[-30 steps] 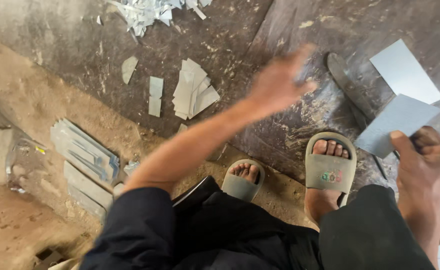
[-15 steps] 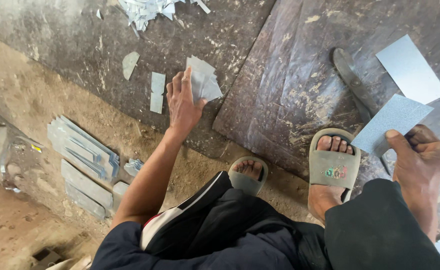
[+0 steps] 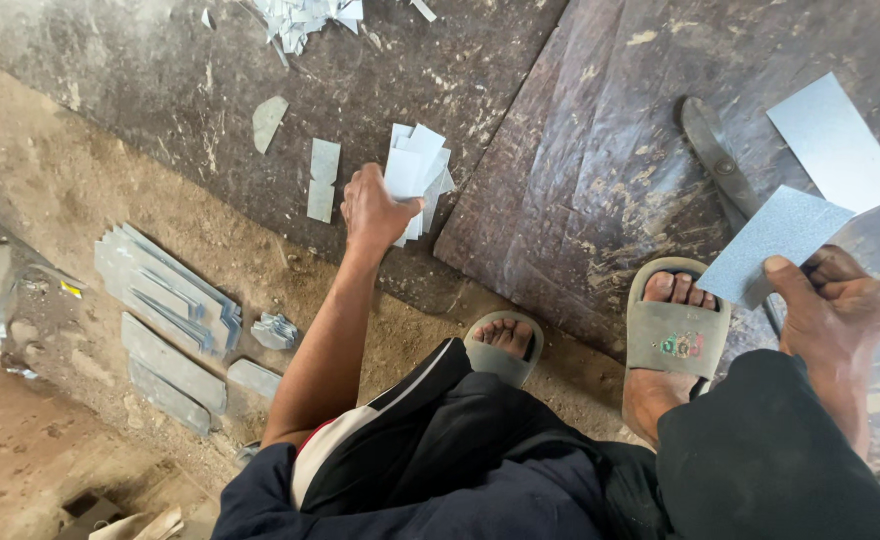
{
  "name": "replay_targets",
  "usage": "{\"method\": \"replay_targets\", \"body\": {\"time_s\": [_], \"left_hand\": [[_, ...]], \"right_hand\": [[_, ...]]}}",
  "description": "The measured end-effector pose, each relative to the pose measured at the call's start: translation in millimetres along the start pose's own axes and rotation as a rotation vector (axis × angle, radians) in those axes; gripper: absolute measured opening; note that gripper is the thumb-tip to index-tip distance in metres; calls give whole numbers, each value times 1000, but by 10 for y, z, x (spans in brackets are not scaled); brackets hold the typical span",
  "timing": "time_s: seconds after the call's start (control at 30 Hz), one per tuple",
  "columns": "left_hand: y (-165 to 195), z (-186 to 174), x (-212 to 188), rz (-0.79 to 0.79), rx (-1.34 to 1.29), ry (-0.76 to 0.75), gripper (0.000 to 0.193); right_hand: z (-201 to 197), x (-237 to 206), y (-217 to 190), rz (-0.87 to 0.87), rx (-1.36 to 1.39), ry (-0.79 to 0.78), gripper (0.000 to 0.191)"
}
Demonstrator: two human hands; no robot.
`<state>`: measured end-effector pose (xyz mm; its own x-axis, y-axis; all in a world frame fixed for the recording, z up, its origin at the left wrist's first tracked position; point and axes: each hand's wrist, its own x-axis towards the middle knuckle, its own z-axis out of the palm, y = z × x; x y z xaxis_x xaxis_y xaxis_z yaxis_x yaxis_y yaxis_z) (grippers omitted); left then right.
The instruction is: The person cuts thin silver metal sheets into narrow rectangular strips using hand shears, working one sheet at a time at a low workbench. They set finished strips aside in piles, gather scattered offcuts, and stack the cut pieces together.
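My left hand [image 3: 372, 208] is closed around a small stack of cut grey metal sheet pieces [image 3: 416, 170], which it lifts off the dark ground. My right hand [image 3: 828, 295] pinches a larger grey rectangular metal sheet [image 3: 772, 243] by its lower corner, above my right knee. Under that sheet lie metal shears [image 3: 716, 165] on the dark board, partly hidden. My feet in grey sandals [image 3: 672, 330] rest at the board's edge.
Another grey sheet [image 3: 836, 140] lies at the right on the board. Two loose offcuts [image 3: 322, 178] lie left of my left hand. Stacks of long grey strips [image 3: 165, 295] sit on the sandy ground at the left. A heap of scrap trimmings [image 3: 305, 18] lies at the top.
My left arm swung from the right over to the stack of cut pieces and closed on it. My right hand kept hold of the larger sheet.
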<state>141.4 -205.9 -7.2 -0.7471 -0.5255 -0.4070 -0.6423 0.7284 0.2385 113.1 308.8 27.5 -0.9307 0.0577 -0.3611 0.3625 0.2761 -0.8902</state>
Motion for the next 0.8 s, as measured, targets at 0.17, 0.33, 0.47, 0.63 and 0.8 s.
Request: {"method": "replay_targets", "body": {"time_s": [0.17, 0.33, 0.47, 0.63, 0.8], "left_hand": [[162, 16, -179, 14, 36, 7, 69], [251, 64, -249, -33, -163, 52, 79], [175, -22, -120, -47, -29, -9, 58], [192, -80, -160, 159, 109, 116, 58], [277, -42, -271, 48, -59, 120, 68]], "right_hand": [[-38, 30, 93, -66, -39, -30, 20], [-23, -46, 32, 9, -51, 4, 20], [-46, -65, -88, 36, -133, -6, 20], [-45, -67, -147, 58, -57, -7, 20], [18, -50, -184, 64, -76, -10, 20]]}}
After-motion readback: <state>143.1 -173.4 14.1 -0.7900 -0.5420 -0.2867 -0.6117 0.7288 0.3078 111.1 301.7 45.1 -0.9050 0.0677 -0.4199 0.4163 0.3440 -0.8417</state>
